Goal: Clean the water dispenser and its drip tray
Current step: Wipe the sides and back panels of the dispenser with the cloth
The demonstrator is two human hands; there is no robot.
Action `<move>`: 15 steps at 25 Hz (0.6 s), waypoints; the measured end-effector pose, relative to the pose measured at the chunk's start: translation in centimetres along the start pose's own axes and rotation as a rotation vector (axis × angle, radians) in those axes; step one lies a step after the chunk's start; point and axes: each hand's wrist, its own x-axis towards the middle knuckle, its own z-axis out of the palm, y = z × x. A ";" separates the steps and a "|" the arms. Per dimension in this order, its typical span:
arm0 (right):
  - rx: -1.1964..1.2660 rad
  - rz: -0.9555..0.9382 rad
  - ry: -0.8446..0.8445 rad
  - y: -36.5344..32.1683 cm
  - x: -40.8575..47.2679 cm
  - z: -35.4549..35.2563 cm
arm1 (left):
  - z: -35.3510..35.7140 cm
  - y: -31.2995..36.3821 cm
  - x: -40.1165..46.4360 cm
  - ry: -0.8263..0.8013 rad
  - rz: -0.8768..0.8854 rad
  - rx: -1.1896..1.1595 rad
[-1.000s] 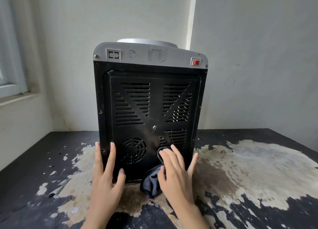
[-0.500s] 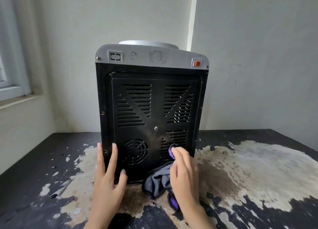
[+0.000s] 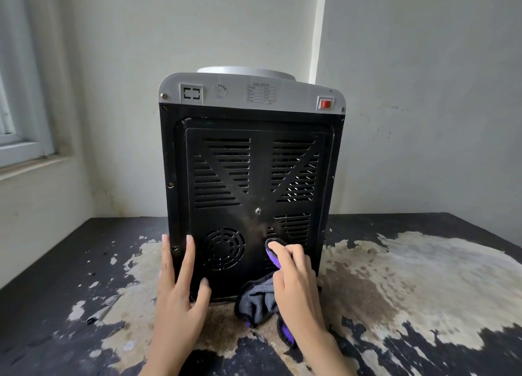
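The water dispenser (image 3: 251,178) stands on the table with its black vented back panel facing me and a grey top band carrying a red switch. My left hand (image 3: 180,293) lies flat with straight fingers against the panel's lower left corner. My right hand (image 3: 293,285) holds a grey cloth with purple edging (image 3: 257,302) and presses a fold of it with a fingertip against the lower right vents. The rest of the cloth hangs down onto the table. The drip tray is out of sight.
The table (image 3: 423,285) has a black top with large patches of peeled, stained surface. Walls stand close behind the dispenser, and a window frame (image 3: 19,138) is at the left. Table edge runs along the left side.
My right hand went from flat fingers on the cloth to a curled grip, pressing with one fingertip at the lower right vents. The left hand has stayed in place. The camera has moved closer.
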 end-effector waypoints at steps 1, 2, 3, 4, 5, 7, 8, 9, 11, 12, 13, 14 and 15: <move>0.013 0.012 0.013 0.2 0.1 -0.1 | 0.0 0.0 0.0 -0.001 -0.001 0.003; 0.026 0.038 0.041 0.3 0.1 -0.2 | 0.0 -0.1 0.0 -0.002 0.000 0.005; 0.038 0.067 0.075 0.5 0.2 -0.4 | 0.0 -0.1 0.0 -0.002 0.005 0.003; 0.045 0.085 0.102 0.5 0.2 -0.5 | 0.0 -0.2 0.0 -0.002 0.011 0.003; 0.034 0.083 0.112 0.4 0.3 -0.5 | 0.0 -0.2 0.0 -0.001 0.014 0.002; -0.016 0.039 0.089 -0.2 0.3 -0.4 | 0.0 -0.2 0.0 -0.002 0.010 0.001; -0.042 0.011 0.076 -0.4 0.4 -0.4 | 0.0 -0.2 0.1 -0.005 0.006 0.000; -0.063 -0.008 0.070 -0.4 0.4 -0.3 | 0.0 -0.2 0.0 -0.008 0.004 0.000; -0.106 -0.003 0.078 -0.2 0.5 -0.6 | 0.0 -0.3 0.0 -0.011 0.008 0.001; -0.120 0.022 0.089 0.1 0.5 -0.8 | 0.1 -0.4 0.0 -0.008 0.011 0.004; -0.121 0.048 0.102 0.4 0.6 -0.8 | 0.1 -0.4 0.0 -0.002 0.015 0.006; -0.108 0.067 0.104 0.5 0.7 -0.7 | 0.1 -0.5 -0.1 0.003 0.020 0.006; -0.085 0.069 0.087 0.4 0.7 -0.5 | 0.1 -0.6 -0.1 0.007 0.021 0.006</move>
